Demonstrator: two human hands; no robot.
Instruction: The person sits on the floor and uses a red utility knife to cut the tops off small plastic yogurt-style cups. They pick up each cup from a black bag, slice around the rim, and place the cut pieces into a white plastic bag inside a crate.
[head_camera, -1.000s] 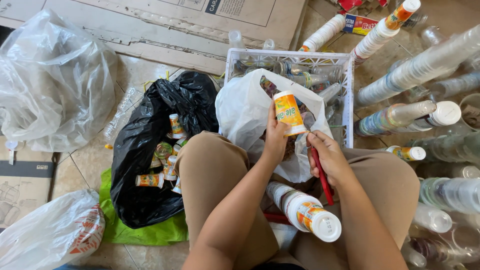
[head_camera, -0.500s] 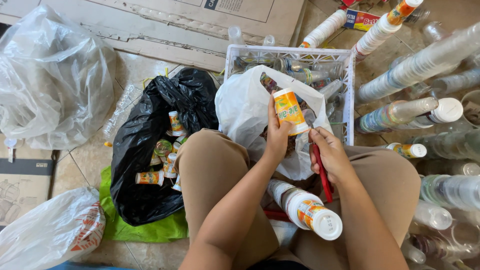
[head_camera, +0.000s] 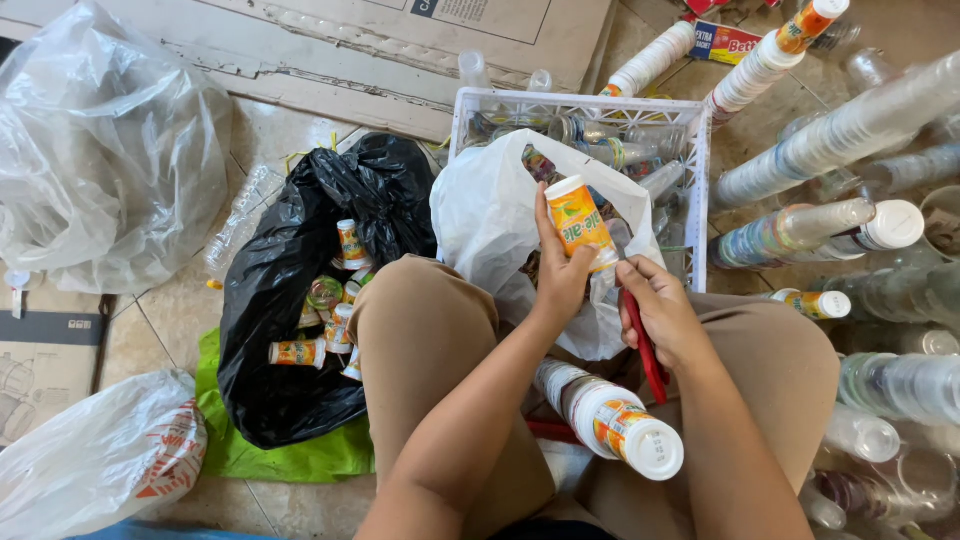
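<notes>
Glossy plastic small bottle (head_camera: 580, 222), crinkled shiny black bag (head_camera: 300, 300), matt cardboard (head_camera: 400, 40), seemingly plastic white crate (head_camera: 690, 150).

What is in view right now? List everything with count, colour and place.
Small orange-and-yellow plastic bottle: one, held upright over the white bag.
Red-handled cutter: one, in the right hand.
White plastic bag: one, open, in front of the knees.
White plastic crate: one, behind the white bag, holding clear bottles.
Black plastic bag: one, left of the knees, several small labelled bottles inside.
Green sheet: one, under the black bag.
Stack of nested white bottles: one, lying on the lap.
Clear plastic sacks: two or three, far left.
Flattened cardboard: top.
Stacked cups and bottles: many, right side.
Left hand: grips the small bottle.
Right hand: closed on the cutter.
</notes>
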